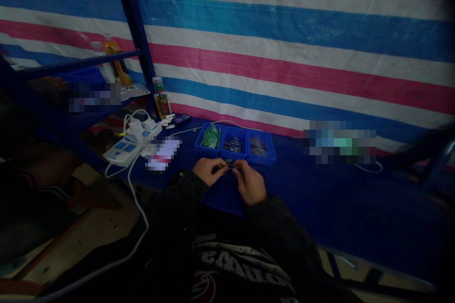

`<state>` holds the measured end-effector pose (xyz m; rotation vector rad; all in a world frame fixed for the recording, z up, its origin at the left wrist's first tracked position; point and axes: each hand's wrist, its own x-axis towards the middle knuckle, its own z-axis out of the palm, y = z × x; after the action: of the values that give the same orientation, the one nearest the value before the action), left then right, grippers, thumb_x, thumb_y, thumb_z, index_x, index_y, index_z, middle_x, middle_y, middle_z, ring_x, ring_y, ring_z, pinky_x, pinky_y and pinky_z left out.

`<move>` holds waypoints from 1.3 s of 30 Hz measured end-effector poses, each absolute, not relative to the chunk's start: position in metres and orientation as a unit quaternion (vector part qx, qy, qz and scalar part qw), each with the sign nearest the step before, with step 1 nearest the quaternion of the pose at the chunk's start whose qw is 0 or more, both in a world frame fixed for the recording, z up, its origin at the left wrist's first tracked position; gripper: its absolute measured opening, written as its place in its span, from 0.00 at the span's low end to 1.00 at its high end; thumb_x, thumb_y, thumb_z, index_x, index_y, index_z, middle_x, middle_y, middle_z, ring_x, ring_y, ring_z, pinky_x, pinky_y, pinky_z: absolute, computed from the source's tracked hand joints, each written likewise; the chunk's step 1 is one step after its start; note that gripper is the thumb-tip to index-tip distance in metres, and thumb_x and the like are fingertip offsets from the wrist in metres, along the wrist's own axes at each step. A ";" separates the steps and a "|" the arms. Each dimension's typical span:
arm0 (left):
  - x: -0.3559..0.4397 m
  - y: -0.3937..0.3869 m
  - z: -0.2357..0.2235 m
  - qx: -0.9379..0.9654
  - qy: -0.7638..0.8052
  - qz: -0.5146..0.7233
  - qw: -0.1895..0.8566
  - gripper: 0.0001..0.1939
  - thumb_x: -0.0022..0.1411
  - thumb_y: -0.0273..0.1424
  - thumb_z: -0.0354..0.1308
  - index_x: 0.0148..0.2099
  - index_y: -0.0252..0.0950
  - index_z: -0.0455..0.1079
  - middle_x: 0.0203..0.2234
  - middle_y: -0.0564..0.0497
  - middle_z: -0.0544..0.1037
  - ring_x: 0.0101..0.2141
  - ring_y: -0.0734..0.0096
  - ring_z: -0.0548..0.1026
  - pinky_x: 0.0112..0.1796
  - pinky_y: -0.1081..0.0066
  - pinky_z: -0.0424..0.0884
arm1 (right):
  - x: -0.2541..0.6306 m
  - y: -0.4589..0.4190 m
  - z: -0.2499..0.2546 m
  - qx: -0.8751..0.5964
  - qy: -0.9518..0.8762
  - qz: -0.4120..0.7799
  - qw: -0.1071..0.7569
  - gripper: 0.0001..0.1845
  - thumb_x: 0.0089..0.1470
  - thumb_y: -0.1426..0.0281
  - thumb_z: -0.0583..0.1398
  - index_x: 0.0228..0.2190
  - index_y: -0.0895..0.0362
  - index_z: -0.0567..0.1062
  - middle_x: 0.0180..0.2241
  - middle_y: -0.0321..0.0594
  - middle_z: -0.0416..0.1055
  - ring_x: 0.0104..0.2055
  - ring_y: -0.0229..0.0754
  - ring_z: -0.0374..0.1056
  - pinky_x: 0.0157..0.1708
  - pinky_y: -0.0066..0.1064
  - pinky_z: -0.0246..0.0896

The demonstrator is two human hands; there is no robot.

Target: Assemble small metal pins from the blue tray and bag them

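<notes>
My left hand and my right hand meet just in front of three small blue bins, fingertips pinched a short way apart. A few thin, shiny metal pieces show between the fingertips; whether either hand grips one is too small to tell. Behind them, the middle bin contains many thin dark metal pieces that look like screws. Green plastic-looking pieces fill the left bin. Inside the right bin lie small brownish pieces, too dim to name.
On the blue table, a power strip with plugs and white cables is at left, beside a blurred phone-like object. A bottle stands behind. A blue metal frame rises at left before a striped sheet.
</notes>
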<state>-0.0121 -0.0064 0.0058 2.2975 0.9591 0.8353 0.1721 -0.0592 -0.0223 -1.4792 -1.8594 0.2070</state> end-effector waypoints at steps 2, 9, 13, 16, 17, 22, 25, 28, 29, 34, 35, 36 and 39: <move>-0.012 -0.007 0.007 0.845 0.355 0.307 0.256 0.09 0.65 0.33 0.57 0.38 0.35 0.76 0.27 0.52 0.82 0.24 0.77 0.75 0.28 0.78 0.66 | 0.172 -0.060 -0.022 -0.574 -0.725 0.082 0.372 0.07 0.63 0.70 0.53 0.42 0.53 0.67 0.39 0.39 0.76 0.39 0.43 0.72 0.37 0.29 0.59; -0.012 -0.007 0.009 0.848 0.352 0.302 0.258 0.09 0.64 0.32 0.57 0.37 0.35 0.76 0.27 0.53 0.81 0.24 0.77 0.74 0.28 0.78 0.67 | 0.172 -0.060 -0.021 -0.586 -0.724 0.077 0.357 0.05 0.63 0.70 0.51 0.38 0.52 0.67 0.34 0.37 0.75 0.36 0.42 0.72 0.35 0.29 0.57; -0.013 -0.007 0.010 0.847 0.353 0.303 0.258 0.09 0.64 0.33 0.57 0.37 0.35 0.76 0.27 0.52 0.81 0.24 0.76 0.75 0.28 0.78 0.66 | 0.173 -0.060 -0.021 -0.595 -0.719 0.077 0.351 0.08 0.64 0.70 0.50 0.37 0.52 0.68 0.33 0.38 0.75 0.35 0.42 0.72 0.34 0.29 0.57; -0.012 -0.008 0.010 0.845 0.354 0.305 0.258 0.09 0.64 0.33 0.57 0.37 0.35 0.76 0.27 0.52 0.81 0.24 0.76 0.74 0.28 0.78 0.66 | 0.173 -0.059 -0.021 -0.595 -0.721 0.079 0.346 0.09 0.65 0.69 0.49 0.36 0.53 0.69 0.32 0.38 0.75 0.34 0.42 0.72 0.34 0.29 0.58; -0.012 -0.008 0.010 0.845 0.354 0.306 0.258 0.09 0.64 0.33 0.57 0.37 0.35 0.76 0.27 0.52 0.81 0.24 0.76 0.75 0.28 0.78 0.66 | 0.173 -0.059 -0.021 -0.593 -0.723 0.080 0.345 0.09 0.65 0.69 0.49 0.37 0.53 0.69 0.32 0.38 0.75 0.34 0.42 0.72 0.34 0.29 0.58; -0.012 -0.007 0.008 0.844 0.359 0.308 0.254 0.08 0.64 0.33 0.57 0.37 0.35 0.76 0.26 0.52 0.81 0.25 0.76 0.75 0.29 0.78 0.67 | 0.172 -0.060 -0.021 -0.580 -0.726 0.082 0.361 0.07 0.63 0.70 0.52 0.42 0.53 0.68 0.38 0.40 0.76 0.39 0.43 0.73 0.35 0.28 0.59; -0.012 -0.007 0.008 0.846 0.357 0.305 0.253 0.09 0.64 0.33 0.57 0.37 0.35 0.76 0.27 0.52 0.81 0.25 0.76 0.75 0.28 0.78 0.67 | 0.172 -0.060 -0.021 -0.585 -0.725 0.076 0.355 0.05 0.63 0.70 0.52 0.39 0.53 0.68 0.35 0.38 0.76 0.37 0.43 0.73 0.33 0.28 0.58; -0.012 -0.007 0.009 0.848 0.356 0.303 0.250 0.09 0.65 0.33 0.57 0.37 0.35 0.76 0.27 0.52 0.81 0.24 0.76 0.75 0.28 0.78 0.66 | 0.172 -0.060 -0.021 -0.589 -0.723 0.075 0.353 0.05 0.63 0.70 0.51 0.38 0.53 0.67 0.33 0.37 0.75 0.35 0.42 0.72 0.33 0.28 0.57; -0.012 -0.007 0.009 0.848 0.356 0.303 0.250 0.09 0.65 0.33 0.57 0.37 0.35 0.76 0.27 0.52 0.81 0.24 0.76 0.75 0.28 0.78 0.66 | 0.172 -0.061 -0.020 -0.590 -0.722 0.075 0.354 0.06 0.63 0.70 0.51 0.37 0.53 0.67 0.33 0.37 0.75 0.34 0.42 0.72 0.33 0.28 0.57; -0.012 -0.007 0.007 0.845 0.356 0.307 0.254 0.09 0.65 0.33 0.56 0.38 0.35 0.76 0.28 0.52 0.81 0.25 0.77 0.74 0.27 0.78 0.66 | 0.173 -0.060 -0.020 -0.600 -0.718 0.073 0.346 0.09 0.65 0.70 0.49 0.35 0.53 0.69 0.32 0.38 0.75 0.35 0.42 0.72 0.33 0.28 0.56; -0.012 -0.007 0.006 0.844 0.357 0.309 0.254 0.09 0.65 0.33 0.56 0.37 0.35 0.76 0.27 0.52 0.81 0.24 0.77 0.74 0.27 0.78 0.66 | 0.173 -0.060 -0.020 -0.602 -0.716 0.073 0.345 0.10 0.65 0.70 0.49 0.35 0.53 0.69 0.31 0.37 0.75 0.34 0.42 0.72 0.33 0.29 0.57; -0.012 -0.007 0.006 0.843 0.359 0.311 0.253 0.09 0.65 0.33 0.57 0.37 0.35 0.76 0.27 0.52 0.81 0.24 0.77 0.74 0.27 0.78 0.66 | 0.173 -0.060 -0.020 -0.603 -0.715 0.074 0.347 0.10 0.65 0.70 0.49 0.35 0.53 0.69 0.31 0.37 0.75 0.34 0.42 0.72 0.33 0.29 0.57; -0.012 -0.006 0.005 0.842 0.361 0.313 0.252 0.09 0.65 0.34 0.57 0.37 0.35 0.76 0.27 0.52 0.81 0.24 0.76 0.75 0.27 0.78 0.66 | 0.173 -0.059 -0.021 -0.591 -0.717 0.085 0.359 0.08 0.64 0.69 0.49 0.40 0.53 0.68 0.35 0.39 0.76 0.36 0.43 0.72 0.34 0.29 0.59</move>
<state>-0.0121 -0.0062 0.0050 2.2889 0.9828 0.8503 0.1729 -0.0590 -0.0212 -1.5252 -1.8490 0.2195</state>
